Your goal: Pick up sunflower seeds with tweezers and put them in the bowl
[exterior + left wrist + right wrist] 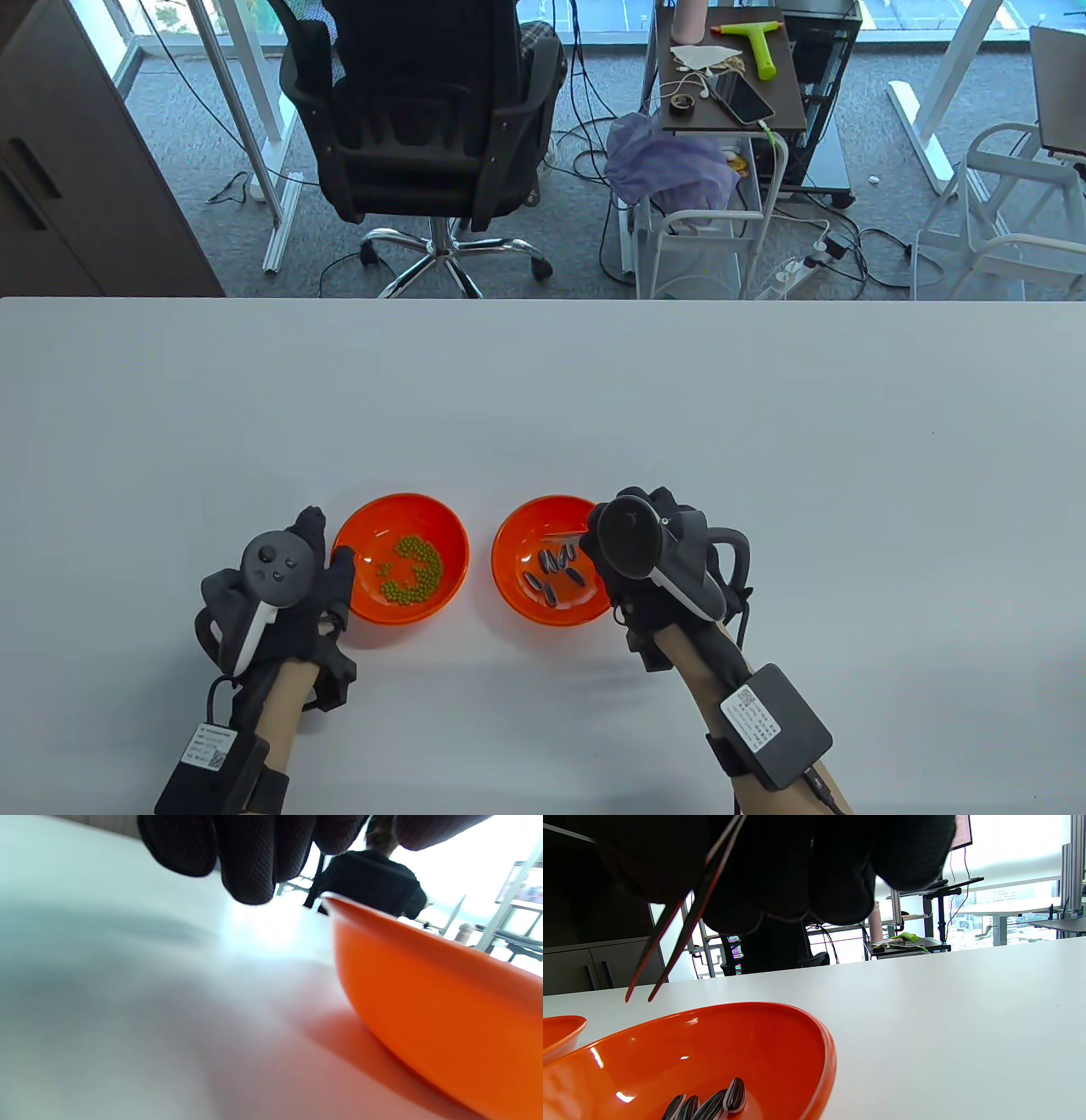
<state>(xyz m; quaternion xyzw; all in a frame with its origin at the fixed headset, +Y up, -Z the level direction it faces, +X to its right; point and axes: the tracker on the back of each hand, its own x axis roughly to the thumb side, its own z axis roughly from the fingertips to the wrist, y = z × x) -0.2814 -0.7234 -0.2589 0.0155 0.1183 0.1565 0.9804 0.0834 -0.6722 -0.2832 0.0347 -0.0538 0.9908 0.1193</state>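
An orange bowl [502,586] holds several striped sunflower seeds [556,573]; the bowl [734,1039] and seeds [712,1105] also show in the right wrist view. My right hand [607,531] is over that bowl's right rim and grips metal tweezers [674,921]. Their tips stand slightly apart above the bowl's far rim with nothing between them. A second orange bowl [458,531] to the left holds green peas [416,569]. My left hand [329,539] rests at its left rim, thumb touching it. Its fingers [250,861] hang beside the bowl's wall [424,993].
The white table [543,399] stretches wide beyond and beside both bowls. The two bowls stand a small gap apart. The left bowl's edge [560,1027] shows in the right wrist view. An office chair [424,127] and a cart [730,102] stand behind the far edge.
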